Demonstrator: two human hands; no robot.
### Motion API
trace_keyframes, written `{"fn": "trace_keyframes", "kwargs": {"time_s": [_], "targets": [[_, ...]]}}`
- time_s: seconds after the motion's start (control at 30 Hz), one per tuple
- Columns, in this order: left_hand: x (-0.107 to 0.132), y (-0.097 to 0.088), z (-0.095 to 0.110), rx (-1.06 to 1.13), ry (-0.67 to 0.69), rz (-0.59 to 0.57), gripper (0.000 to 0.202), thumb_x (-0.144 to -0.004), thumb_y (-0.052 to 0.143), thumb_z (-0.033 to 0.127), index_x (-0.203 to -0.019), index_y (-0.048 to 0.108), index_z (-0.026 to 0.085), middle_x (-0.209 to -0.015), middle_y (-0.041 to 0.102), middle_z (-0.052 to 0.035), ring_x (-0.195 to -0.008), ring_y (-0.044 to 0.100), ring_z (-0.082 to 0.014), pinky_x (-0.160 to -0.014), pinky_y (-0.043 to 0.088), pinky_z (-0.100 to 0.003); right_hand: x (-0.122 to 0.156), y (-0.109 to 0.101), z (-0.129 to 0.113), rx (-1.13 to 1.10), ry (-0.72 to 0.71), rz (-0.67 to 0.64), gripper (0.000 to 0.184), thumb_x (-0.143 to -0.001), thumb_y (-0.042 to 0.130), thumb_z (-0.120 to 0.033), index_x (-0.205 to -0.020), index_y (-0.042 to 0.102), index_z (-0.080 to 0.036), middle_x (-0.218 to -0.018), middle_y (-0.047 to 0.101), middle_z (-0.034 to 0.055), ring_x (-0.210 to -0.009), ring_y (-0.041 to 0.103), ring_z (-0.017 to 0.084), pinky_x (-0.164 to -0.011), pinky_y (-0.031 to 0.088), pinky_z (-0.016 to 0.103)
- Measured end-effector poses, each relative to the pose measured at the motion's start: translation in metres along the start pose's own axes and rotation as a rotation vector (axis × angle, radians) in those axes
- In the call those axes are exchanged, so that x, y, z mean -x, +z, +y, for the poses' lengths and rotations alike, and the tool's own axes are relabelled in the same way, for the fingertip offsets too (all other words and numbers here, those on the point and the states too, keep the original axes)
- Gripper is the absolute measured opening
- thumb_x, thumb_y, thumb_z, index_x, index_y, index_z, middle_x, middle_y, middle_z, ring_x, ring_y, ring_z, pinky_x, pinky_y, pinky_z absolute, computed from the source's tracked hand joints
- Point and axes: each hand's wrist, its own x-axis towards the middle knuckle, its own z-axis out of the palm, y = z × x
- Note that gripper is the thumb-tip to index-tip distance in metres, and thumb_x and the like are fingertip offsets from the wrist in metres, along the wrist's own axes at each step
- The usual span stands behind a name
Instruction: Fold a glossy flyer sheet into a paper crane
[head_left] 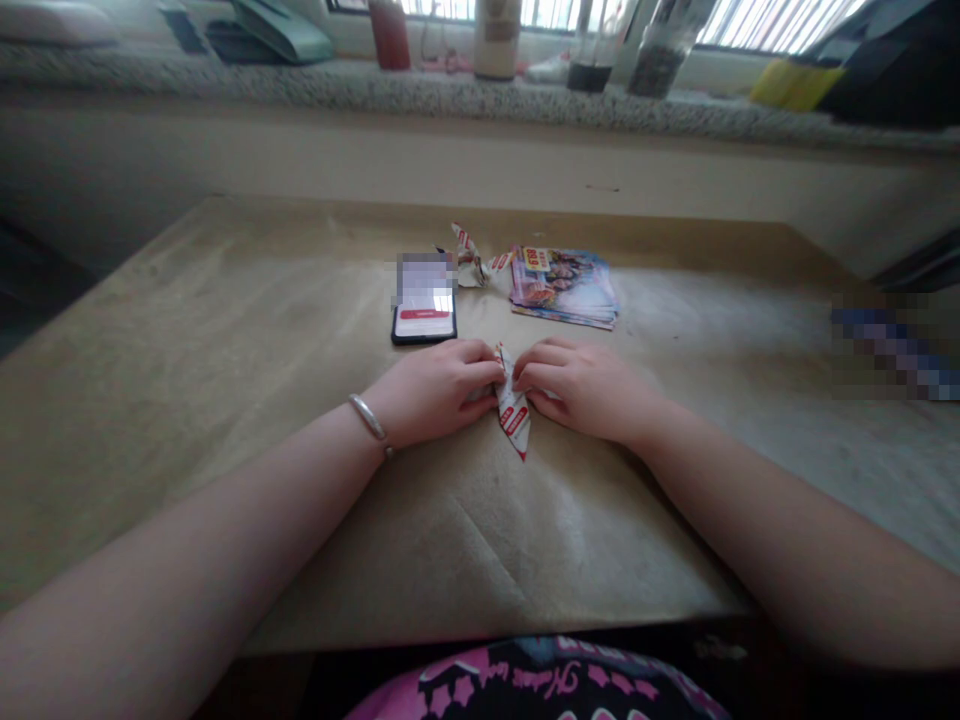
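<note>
Between my two hands is a folded piece of printed paper (514,415), white with red labels, narrow and pointed at its near end. My left hand (450,390), with a silver bangle (367,415) at the wrist, pinches its left side. From the right, my right hand (577,390) grips the other edge with bent fingers. The upper part of the paper is partly covered by my fingertips. Just beyond my left hand lies a phone (424,300) with a lit screen. A folded paper figure (472,268) of similar print stands beside the phone.
A stack of colourful printed sheets (566,287) lies beyond my right hand. At the table's right edge is a blurred blue item (896,350). Bottles and jars (496,40) stand on the stone windowsill (420,92) behind the table (300,260).
</note>
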Motion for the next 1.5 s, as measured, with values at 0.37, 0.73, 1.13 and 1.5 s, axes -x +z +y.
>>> {"fn": "trace_keyframes", "kwargs": {"time_s": [0.37, 0.73, 1.13, 1.5], "targets": [[-0.001, 0.004, 0.0, 0.034, -0.061, 0.039, 0.024, -0.091, 0.051, 0.022, -0.11, 0.064, 0.015, -0.112, 0.065, -0.0098, -0.098, 0.062, -0.0204, -0.084, 0.051, -0.032, 0.004, 0.0, 0.004, 0.096, -0.038, 0.001, 0.019, -0.094, 0.051, -0.028, -0.099, 0.069, -0.022, -0.112, 0.073, 0.0046, -0.096, 0.068, 0.021, -0.078, 0.048, 0.033], [-0.001, 0.003, -0.001, 0.014, -0.058, 0.05, 0.021, -0.093, 0.049, 0.024, -0.101, 0.068, 0.017, -0.1, 0.066, -0.0069, -0.087, 0.06, -0.018, -0.076, 0.048, -0.028, 0.001, -0.004, -0.003, 0.235, -0.082, 0.001, 0.023, -0.097, 0.047, -0.028, -0.096, 0.069, -0.02, -0.108, 0.072, 0.0044, -0.093, 0.065, 0.02, -0.073, 0.045, 0.031], [-0.003, 0.005, -0.001, 0.041, -0.059, 0.071, 0.022, -0.093, 0.049, 0.022, -0.102, 0.069, 0.017, -0.1, 0.067, -0.0073, -0.088, 0.061, -0.0182, -0.078, 0.049, -0.029, 0.003, -0.005, -0.006, 0.246, -0.05, -0.011, 0.021, -0.096, 0.049, -0.029, -0.093, 0.068, -0.02, -0.109, 0.073, 0.0033, -0.09, 0.067, 0.021, -0.071, 0.044, 0.032], [0.0, 0.003, 0.001, -0.041, -0.032, 0.051, 0.02, -0.09, 0.054, 0.024, -0.099, 0.071, 0.019, -0.104, 0.067, -0.007, -0.089, 0.063, -0.0185, -0.077, 0.05, -0.03, 0.0, 0.008, 0.003, -0.171, 0.097, 0.128, 0.014, -0.082, 0.058, -0.017, -0.08, 0.071, -0.019, -0.095, 0.071, 0.0069, -0.082, 0.064, 0.018, -0.07, 0.045, 0.029]]}}
